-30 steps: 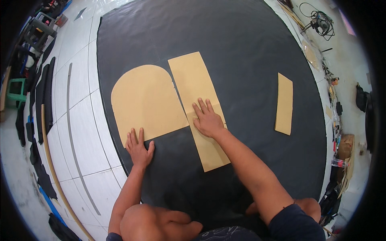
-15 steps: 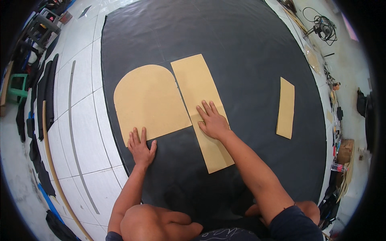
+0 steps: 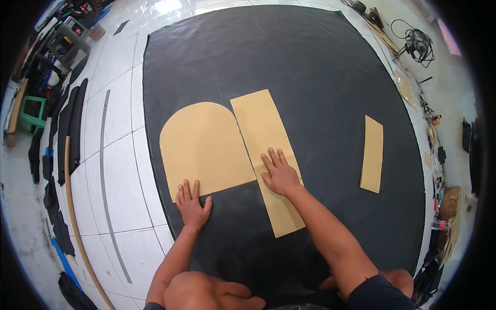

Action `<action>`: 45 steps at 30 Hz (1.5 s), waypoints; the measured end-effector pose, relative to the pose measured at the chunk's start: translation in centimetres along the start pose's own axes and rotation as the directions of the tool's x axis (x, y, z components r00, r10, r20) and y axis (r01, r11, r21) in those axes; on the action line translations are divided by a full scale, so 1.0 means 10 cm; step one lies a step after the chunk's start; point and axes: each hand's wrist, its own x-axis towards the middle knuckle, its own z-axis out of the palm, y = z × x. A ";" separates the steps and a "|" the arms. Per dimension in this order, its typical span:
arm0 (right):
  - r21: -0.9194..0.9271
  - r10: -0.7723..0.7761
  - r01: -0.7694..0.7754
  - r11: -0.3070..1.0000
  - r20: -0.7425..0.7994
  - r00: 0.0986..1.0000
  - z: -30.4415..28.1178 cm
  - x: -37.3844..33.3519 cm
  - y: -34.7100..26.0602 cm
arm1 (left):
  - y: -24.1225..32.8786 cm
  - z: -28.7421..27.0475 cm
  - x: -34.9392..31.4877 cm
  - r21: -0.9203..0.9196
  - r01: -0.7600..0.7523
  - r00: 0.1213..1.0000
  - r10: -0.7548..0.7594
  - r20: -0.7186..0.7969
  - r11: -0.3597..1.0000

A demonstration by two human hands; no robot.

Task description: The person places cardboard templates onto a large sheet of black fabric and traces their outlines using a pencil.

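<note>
On black sheet (image 3: 325,72), left of centre, lies rounded tan piece (image 3: 206,144), mostly beyond left hand (image 3: 192,211), which rests palm down on the piece's near edge, thumb apart, fingers loosely spread. Just right, long tan rectangle (image 3: 261,119) reaches both far and near of right hand (image 3: 281,178), laid flat on it, fingers spread. Smaller tan piece (image 3: 372,155) well apart to right. Tiled floor (image 3: 124,175) left, with tan pole (image 3: 71,196).

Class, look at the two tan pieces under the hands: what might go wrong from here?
The arched tan piece might pivot, since the left hand rests only near its lower left corner. The long tan piece could bump or overlap it if the right hand shifts, because their edges lie so close together.
</note>
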 end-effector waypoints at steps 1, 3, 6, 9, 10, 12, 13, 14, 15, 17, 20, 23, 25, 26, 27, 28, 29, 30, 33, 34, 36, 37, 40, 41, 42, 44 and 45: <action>-0.010 -0.005 0.005 1.000 -0.006 1.000 -0.01 0.01 0.00 | 0.01 0.00 -0.02 -0.007 -0.005 1.000 0.005 0.005 1.000; 0.006 0.001 -0.001 1.000 0.009 1.000 -0.03 0.00 0.00 | 0.05 -0.02 -0.14 -0.007 -0.009 1.000 0.009 0.023 1.000; 0.022 -0.004 0.004 1.000 0.013 1.000 -0.05 0.03 -0.02 | 0.04 -0.07 -0.20 -0.009 0.003 0.999 -0.003 0.042 1.000; 0.027 -0.009 0.010 1.000 -0.010 1.000 0.01 -0.01 0.03 | 0.07 -0.09 -0.12 -0.021 0.004 0.999 -0.003 0.036 1.000; 0.038 -0.004 0.005 0.999 -0.026 1.000 0.00 0.00 0.04 | 0.07 -0.09 -0.09 -0.031 0.006 0.999 -0.005 0.040 0.999; 0.037 -0.007 0.008 0.999 -0.020 1.000 0.00 0.00 0.03 | 0.08 -0.10 -0.08 -0.042 0.010 0.999 -0.008 0.042 0.999; 0.038 -0.005 0.005 0.999 -0.011 1.000 0.00 -0.01 0.02 | 0.07 -0.09 -0.08 -0.040 0.014 0.999 -0.012 0.044 0.999; 0.038 -0.004 0.004 0.999 -0.013 1.000 0.02 0.00 0.03 | 0.06 -0.09 -0.09 -0.038 0.018 0.999 -0.016 0.046 0.999; 0.036 -0.017 0.018 0.999 -0.035 0.999 0.04 0.01 0.03 | 0.05 -0.09 -0.09 -0.038 0.016 0.999 -0.015 0.046 0.999; 0.036 -0.028 0.030 0.999 -0.054 0.998 0.06 0.00 0.03 | 0.05 -0.10 -0.10 -0.009 0.003 1.000 -0.003 0.021 1.000; 0.061 -0.034 0.039 0.997 -0.086 0.996 0.08 -0.01 0.04 | 0.18 -0.17 -0.11 0.091 0.028 1.000 -0.028 -0.001 0.995; 0.064 -0.020 0.025 0.998 -0.074 0.997 0.07 -0.01 0.06 | 0.40 -0.30 -0.04 0.078 0.137 0.985 -0.145 0.098 0.987; 0.048 -0.040 0.045 0.998 -0.106 0.994 0.11 0.00 0.07 | 0.47 -0.32 0.09 -0.045 0.192 0.965 -0.180 0.188 0.980; 0.050 -0.041 0.046 0.998 -0.102 0.994 0.11 0.00 0.07 | 0.49 -0.32 0.16 -0.161 0.258 0.938 -0.207 0.278 0.953; 0.047 -0.035 0.040 0.998 -0.108 0.994 0.11 0.00 0.07 | 0.50 -0.26 0.22 -0.160 0.260 0.937 -0.209 0.281 0.952; 0.047 -0.031 0.036 0.998 -0.114 0.993 0.12 0.00 0.05 | 0.48 -0.16 0.28 -0.260 0.172 0.961 -0.103 0.257 0.950; 0.049 -0.032 0.038 0.998 -0.114 0.993 0.12 0.00 0.04 | 0.48 -0.14 0.35 -0.356 0.077 0.975 0.003 0.221 0.931; 0.056 -0.032 0.039 0.998 -0.114 0.993 0.13 0.01 0.04 | 0.45 -0.13 0.40 -0.355 0.078 0.975 0.003 0.221 0.932; 0.056 -0.018 0.023 0.998 -0.094 0.995 0.12 0.01 0.08 | 0.44 -0.11 0.54 -0.124 -0.291 0.924 0.313 0.222 0.949; 0.063 -0.012 0.017 0.998 -0.075 0.997 0.12 0.00 0.06 | 0.43 -0.10 0.57 -0.127 -0.293 0.922 0.316 0.224 0.948; 0.068 -0.010 0.015 0.998 -0.074 0.997 0.10 0.00 0.04 | 0.44 -0.07 0.67 -0.120 -0.326 0.907 0.346 0.242 0.938; 0.073 -0.013 0.018 0.997 -0.074 0.997 0.09 -0.01 0.04 | 0.47 -0.06 0.73 -0.125 -0.326 0.905 0.348 0.244 0.937; 0.078 -0.001 0.005 0.997 -0.046 0.999 0.06 -0.02 0.03 | 0.59 -0.01 0.89 -0.115 -0.345 0.894 0.364 0.262 0.931; 0.075 -0.001 0.004 0.997 -0.044 0.999 0.07 -0.01 0.03 | 0.65 0.02 0.91 -0.135 -0.307 0.907 0.332 0.258 0.942; 0.072 0.001 0.002 0.997 -0.046 0.999 0.07 -0.01 0.03 | 0.69 0.04 0.93 -0.156 -0.267 0.919 0.300 0.254 0.951; 0.065 0.004 -0.001 0.998 -0.044 0.999 0.07 0.00 0.02 | 0.75 0.07 0.96 -0.161 -0.274 0.916 0.308 0.256 0.948; 0.063 0.008 -0.006 0.998 -0.038 0.999 0.07 0.01 0.01 | 0.77 0.08 0.96 -0.161 -0.282 0.913 0.316 0.258 0.946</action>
